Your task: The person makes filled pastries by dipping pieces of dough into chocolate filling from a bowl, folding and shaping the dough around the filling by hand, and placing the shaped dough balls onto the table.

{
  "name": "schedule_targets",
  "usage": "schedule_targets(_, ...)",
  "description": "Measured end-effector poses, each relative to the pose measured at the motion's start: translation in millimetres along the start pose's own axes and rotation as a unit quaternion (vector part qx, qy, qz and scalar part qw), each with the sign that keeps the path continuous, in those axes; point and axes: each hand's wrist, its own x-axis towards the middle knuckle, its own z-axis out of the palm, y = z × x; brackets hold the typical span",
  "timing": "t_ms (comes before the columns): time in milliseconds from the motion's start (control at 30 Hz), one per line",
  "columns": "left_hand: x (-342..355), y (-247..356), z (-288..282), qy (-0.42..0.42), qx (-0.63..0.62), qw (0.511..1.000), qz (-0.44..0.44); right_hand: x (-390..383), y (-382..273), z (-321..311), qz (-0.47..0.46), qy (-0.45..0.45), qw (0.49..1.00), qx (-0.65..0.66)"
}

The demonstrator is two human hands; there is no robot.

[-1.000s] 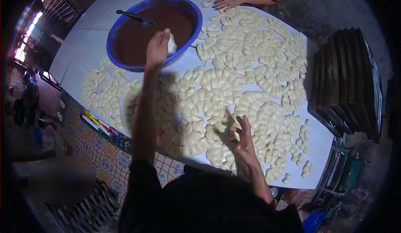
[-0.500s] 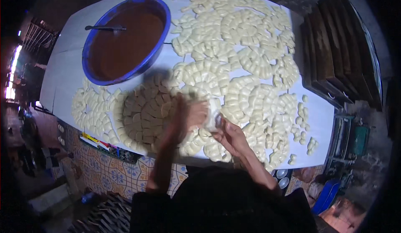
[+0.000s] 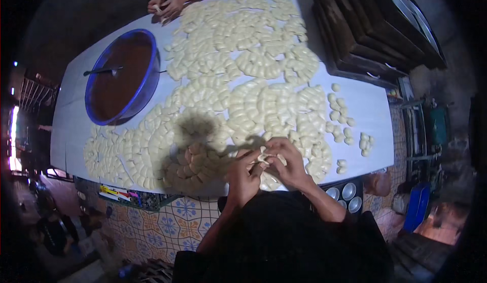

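Left hand [image 3: 242, 175] and right hand [image 3: 285, 162] together pinching dough piece [image 3: 264, 157] over white table [image 3: 373, 115]; blue bowl [image 3: 123, 76] far left.

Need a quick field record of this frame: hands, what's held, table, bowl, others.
left hand: pinching dough piece with right
right hand: on same piece, near table edge
table: white, covered in rows of folded dumplings
bowl: blue, brown filling, spoon inside
far side: another person's hands
right: stacked dark trays
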Motion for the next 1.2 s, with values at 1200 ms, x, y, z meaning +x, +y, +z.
schedule_targets(1200, -42.3, -5.4, 212.6, -0.086, 0.139, 0.986, -0.035, -164.5, 44.0, -151.6, 0.155, 0.227, 0.961, 0.042)
